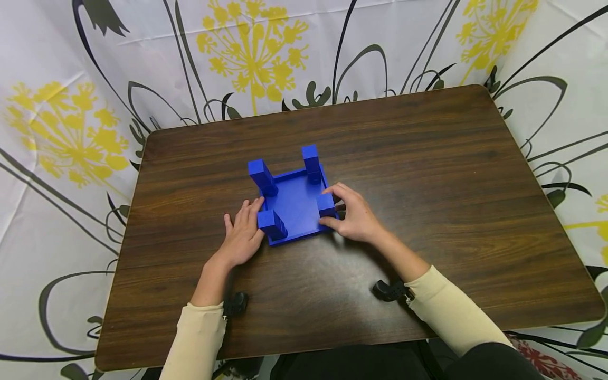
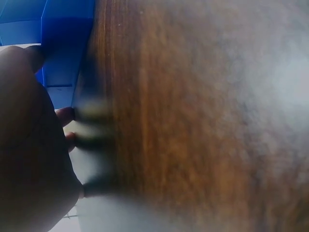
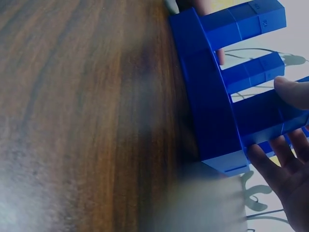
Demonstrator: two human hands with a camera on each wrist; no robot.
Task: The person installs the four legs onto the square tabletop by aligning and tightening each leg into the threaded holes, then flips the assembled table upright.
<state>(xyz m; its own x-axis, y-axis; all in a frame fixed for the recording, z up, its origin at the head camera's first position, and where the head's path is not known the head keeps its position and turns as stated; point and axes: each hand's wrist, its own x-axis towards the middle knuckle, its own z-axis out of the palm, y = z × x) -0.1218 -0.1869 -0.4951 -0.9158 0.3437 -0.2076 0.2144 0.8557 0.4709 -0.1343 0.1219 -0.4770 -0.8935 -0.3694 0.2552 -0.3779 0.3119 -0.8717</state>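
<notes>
A blue square tray (image 1: 298, 203) with a low rim sits on the table, an upright blue post at each corner. My right hand (image 1: 357, 215) grips the near right post (image 1: 325, 205), thumb on the near side and fingers on the far side. In the right wrist view, this post (image 3: 263, 116) stands between thumb and fingers, rising from the tray's corner. Along the tray's left side, my left hand (image 1: 243, 232) rests with fingers extended, beside the near left post (image 1: 272, 224). The far left post (image 1: 262, 177) and far right post (image 1: 311, 162) stand untouched.
The brown wood-grain table (image 1: 427, 184) has rounded corners and reaches close to a floral curtain (image 1: 285, 58) at the back. Black wrist devices (image 1: 390, 291) are strapped at both sleeves. The left wrist view is partly blurred.
</notes>
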